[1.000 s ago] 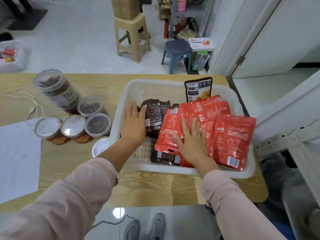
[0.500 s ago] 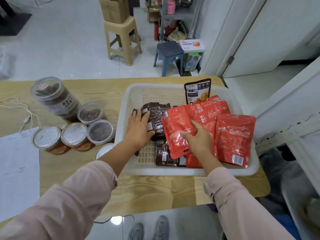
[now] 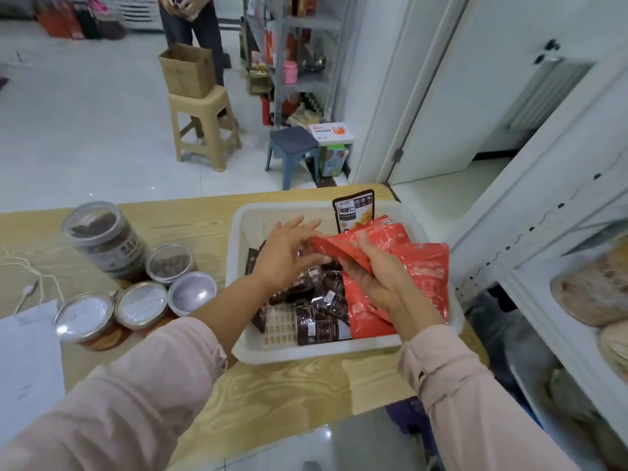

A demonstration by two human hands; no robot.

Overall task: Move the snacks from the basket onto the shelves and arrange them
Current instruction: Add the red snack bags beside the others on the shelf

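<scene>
Red pouches [image 3: 387, 237]: several, clamped in our right hand's [image 3: 377, 277] curled fingers just above the basket [image 3: 323, 351], gathered to lift out together. Left hand [image 3: 289, 253] steadied their top edge, fingers spread; pinching or not, we could not tell. Brown packets [image 3: 323, 300] lay beneath.

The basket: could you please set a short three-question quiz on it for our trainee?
1. True or false: the right hand grips red packets over the basket.
2. Where do the jars stand? A: in the basket. B: on the table, left of the basket. C: on a shelf.
3. Fill in: the packets lying in the basket below the left hand are ___ in colour.
Key: 1 true; 2 B; 3 dark brown.
</scene>
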